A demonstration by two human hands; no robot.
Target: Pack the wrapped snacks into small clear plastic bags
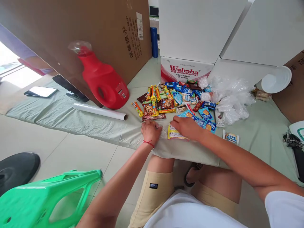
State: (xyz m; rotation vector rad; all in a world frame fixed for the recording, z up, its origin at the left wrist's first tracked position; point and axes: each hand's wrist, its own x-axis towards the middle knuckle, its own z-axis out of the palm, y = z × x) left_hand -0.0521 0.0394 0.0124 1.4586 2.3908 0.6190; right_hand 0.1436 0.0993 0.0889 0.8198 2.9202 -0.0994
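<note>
My left hand (151, 131), with a red string bracelet at the wrist, is by the table's front edge. Its fingers are curled at the edge of a crinkled clear plastic bag (163, 132). To the right, my right hand (186, 126) lies palm down with bent fingers at the upper part of a yellow packet (175, 133), covering some of it. Blue cracker packets (205, 113) lie just beyond that hand. Past my left hand are a brown cookie packet (148, 109) and several yellow wrapped bars (137, 109). The fingertips of both hands are partly hidden.
A red jug (104, 79) leans against a large cardboard box (99, 28) at left, near a white roll (101, 111). Clear plastic bags (234, 98) are heaped at right beside a Wahaba carton (185, 70). A green stool (47, 196) stands on the floor.
</note>
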